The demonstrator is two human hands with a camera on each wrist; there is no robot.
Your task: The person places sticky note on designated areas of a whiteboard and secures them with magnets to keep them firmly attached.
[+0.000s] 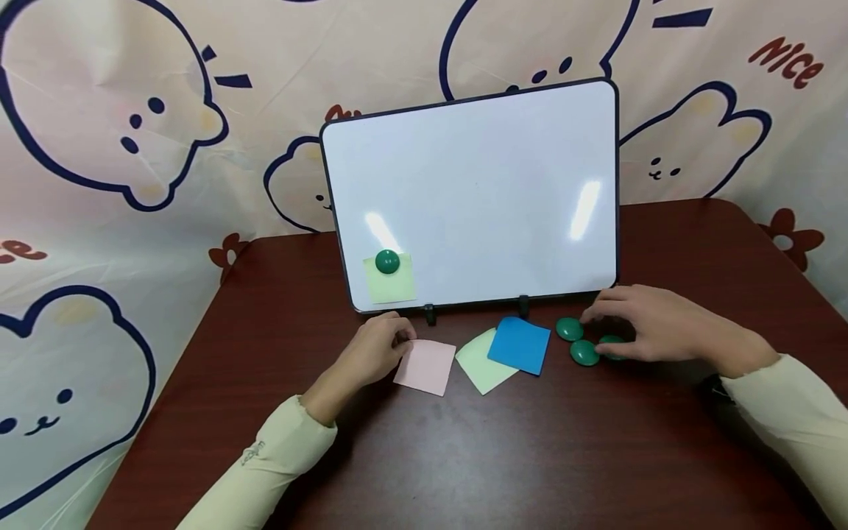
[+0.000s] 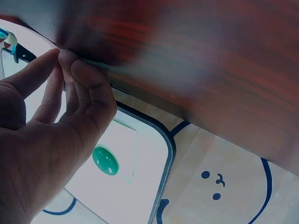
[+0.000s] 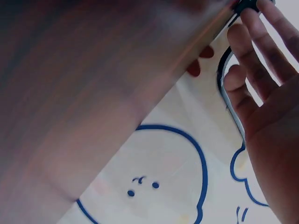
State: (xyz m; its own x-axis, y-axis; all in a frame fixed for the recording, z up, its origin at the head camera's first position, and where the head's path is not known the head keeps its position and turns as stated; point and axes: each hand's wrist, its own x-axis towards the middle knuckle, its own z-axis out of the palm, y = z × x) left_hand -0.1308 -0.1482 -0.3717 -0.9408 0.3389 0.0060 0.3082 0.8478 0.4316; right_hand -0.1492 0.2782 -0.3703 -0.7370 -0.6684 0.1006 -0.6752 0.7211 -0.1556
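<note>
My left hand (image 1: pixel 376 350) pinches the upper left corner of a pink sticky note (image 1: pixel 426 368) on the table. Thumb and fingertips meet in the left wrist view, where the note itself is hard to make out. To its right lie a pale green sticky note (image 1: pixel 482 366) and a blue sticky note (image 1: pixel 520 344) that overlaps it. My right hand (image 1: pixel 652 324) hovers with bent, parted fingers around several green round magnets (image 1: pixel 584 352), partly covering one magnet (image 1: pixel 612 343). Its fingers (image 3: pixel 254 60) stand apart in the right wrist view.
A whiteboard (image 1: pixel 477 199) stands on small black feet behind the notes. At its lower left, a green magnet (image 1: pixel 387 261) sits on a light green note (image 1: pixel 395 288). The brown table (image 1: pixel 530 456) backs onto a printed cloth (image 1: pixel 278 59). Something dark lies beneath the right sleeve.
</note>
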